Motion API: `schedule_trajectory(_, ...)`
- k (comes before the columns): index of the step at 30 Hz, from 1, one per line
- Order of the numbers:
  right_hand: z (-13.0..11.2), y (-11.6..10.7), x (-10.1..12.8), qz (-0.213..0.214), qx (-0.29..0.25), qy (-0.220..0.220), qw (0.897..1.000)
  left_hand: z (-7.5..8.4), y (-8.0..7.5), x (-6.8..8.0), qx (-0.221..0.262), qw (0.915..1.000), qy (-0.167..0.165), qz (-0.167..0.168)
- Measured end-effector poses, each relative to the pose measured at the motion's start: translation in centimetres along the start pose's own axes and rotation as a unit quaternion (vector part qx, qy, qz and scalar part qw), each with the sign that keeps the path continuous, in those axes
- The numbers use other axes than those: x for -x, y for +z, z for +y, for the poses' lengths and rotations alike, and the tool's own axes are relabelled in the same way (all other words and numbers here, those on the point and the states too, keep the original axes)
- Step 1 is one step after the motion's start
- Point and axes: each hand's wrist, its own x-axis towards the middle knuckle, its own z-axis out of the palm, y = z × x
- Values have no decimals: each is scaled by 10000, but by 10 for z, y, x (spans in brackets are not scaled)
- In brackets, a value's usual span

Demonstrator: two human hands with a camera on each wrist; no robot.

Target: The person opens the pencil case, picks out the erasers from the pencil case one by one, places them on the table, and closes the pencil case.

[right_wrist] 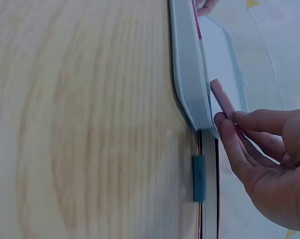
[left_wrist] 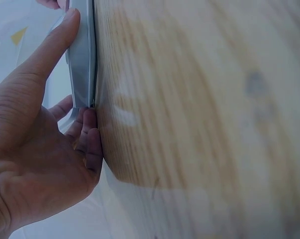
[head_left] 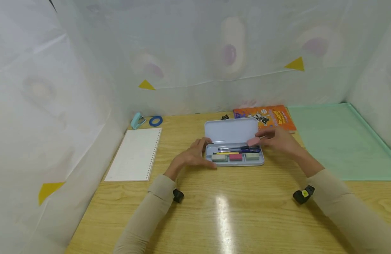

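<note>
A pale blue pencil case [head_left: 231, 130] lies on the table with its lid raised at the back. My left hand [head_left: 194, 155] grips its left end, thumb along the front wall and fingers curled at the far side. Between the thumb and fingertips of my right hand [head_left: 280, 141], a pink eraser [head_left: 253, 141] is pinched over the case's right end. Inside, pens [head_left: 231, 149] and a yellow pencil [head_left: 227, 153] lie behind a front row holding a whitish eraser [head_left: 219, 158], a dark pink eraser [head_left: 235, 157] and a pale green eraser [head_left: 252, 156].
Behind the case lie an orange book [head_left: 279, 118] and a small black item [head_left: 225, 116]. To the left are a white notepad [head_left: 135, 153], a light blue stapler [head_left: 137, 121] and a blue tape ring [head_left: 155, 121]. A green translucent mat [head_left: 347, 144] covers the right side.
</note>
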Motion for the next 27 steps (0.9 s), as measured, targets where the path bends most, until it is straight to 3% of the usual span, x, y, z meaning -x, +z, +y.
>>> schedule_trajectory(7,19,-24,12,412,-64,244,9988,0,0,-1,-27,10000,13,2)
schedule_trajectory(17,52,-49,26,895,-683,633,9916,-2,1,-2,32,10000,47,3)
schedule_trajectory(27,70,-56,31,790,-584,934,9908,-3,1,-2,65,9999,82,27)
